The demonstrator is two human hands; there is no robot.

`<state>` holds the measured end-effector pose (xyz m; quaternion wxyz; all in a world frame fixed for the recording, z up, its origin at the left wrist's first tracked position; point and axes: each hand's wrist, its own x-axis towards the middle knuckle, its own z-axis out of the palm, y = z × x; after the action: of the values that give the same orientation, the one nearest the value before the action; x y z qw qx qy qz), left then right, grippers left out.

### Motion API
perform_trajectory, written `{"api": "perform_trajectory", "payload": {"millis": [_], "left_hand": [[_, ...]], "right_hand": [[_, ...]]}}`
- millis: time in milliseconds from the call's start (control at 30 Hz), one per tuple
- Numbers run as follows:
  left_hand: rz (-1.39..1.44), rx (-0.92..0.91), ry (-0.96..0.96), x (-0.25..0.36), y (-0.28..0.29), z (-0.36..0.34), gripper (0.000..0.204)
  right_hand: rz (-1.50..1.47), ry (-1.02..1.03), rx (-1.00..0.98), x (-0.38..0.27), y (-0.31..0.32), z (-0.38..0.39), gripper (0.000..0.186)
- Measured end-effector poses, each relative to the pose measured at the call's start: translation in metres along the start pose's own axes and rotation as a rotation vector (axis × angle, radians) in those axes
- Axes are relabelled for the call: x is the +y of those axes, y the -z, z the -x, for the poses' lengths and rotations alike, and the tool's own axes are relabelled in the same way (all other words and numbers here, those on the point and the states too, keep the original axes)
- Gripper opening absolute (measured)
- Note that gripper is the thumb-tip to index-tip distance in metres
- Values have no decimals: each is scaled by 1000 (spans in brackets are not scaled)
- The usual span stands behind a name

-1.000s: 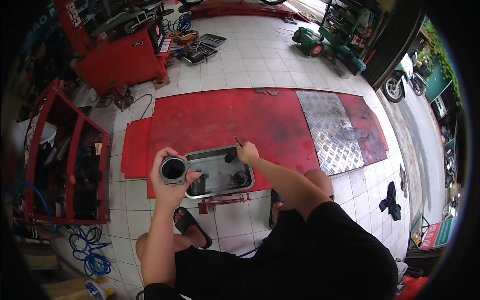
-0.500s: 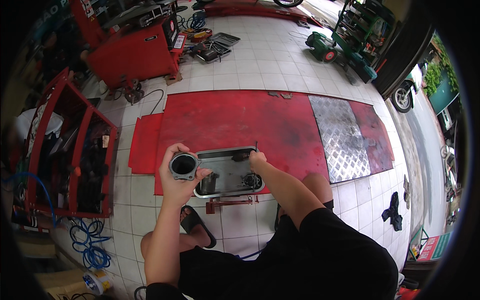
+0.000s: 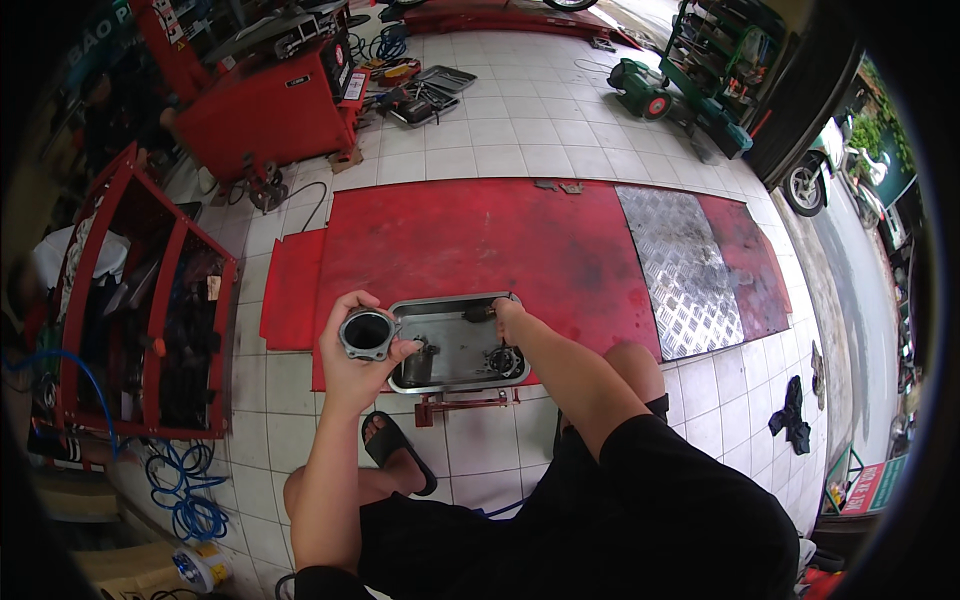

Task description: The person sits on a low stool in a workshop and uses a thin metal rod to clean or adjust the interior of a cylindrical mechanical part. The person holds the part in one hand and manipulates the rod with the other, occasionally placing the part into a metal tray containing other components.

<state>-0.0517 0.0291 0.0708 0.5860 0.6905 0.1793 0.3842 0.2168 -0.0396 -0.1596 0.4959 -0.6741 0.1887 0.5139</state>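
Note:
My left hand [image 3: 352, 372] is wrapped around a grey metal cylinder with a wide round bore and a flanged rim [image 3: 367, 334], its open end facing up. It is held above the left end of a shallow metal tray [image 3: 460, 384]. Over the tray's far right corner, my right hand [image 3: 509, 318] is closed on a dark tool with a bulky, brush-like head [image 3: 479, 313]; the grip is mostly hidden by the fingers. Inside the tray, a dark cylindrical part [image 3: 415, 368] lies at the near left. A round dark metal part [image 3: 503, 361] rests at the near right.
Under the tray is a red platform [image 3: 450, 230] with a patterned metal plate [image 3: 690, 270] on its right. A red tool rack [image 3: 170, 300] stands left, beside coiled blue hose [image 3: 190, 490]. Farther off are a red cabinet [image 3: 265, 120] and a green machine [image 3: 637, 90].
The right hand has shifted slightly left, and the thin dark stick above it no longer stands up as plainly. My left hand keeps its hold on the cylinder, nearly still.

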Motion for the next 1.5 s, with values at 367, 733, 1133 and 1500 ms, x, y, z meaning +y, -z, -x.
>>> {"api": "perform_trajectory", "payload": {"millis": [367,733,1133,1500], "left_hand": [[-29,-3,31,-6,-8,-7,55],[-372,-44,-404,-3,-42,0,64],[-332,-99,-680,-12,-84,7,65],[-288,-527,315,-144,-95,12,65]], "right_hand": [[-96,-15,-79,-25,7,37,21],[-176,530,-466,-71,74,189,18],[-123,630,-556,-90,108,202,18],[-234,648,-576,-106,117,223,19]]}}
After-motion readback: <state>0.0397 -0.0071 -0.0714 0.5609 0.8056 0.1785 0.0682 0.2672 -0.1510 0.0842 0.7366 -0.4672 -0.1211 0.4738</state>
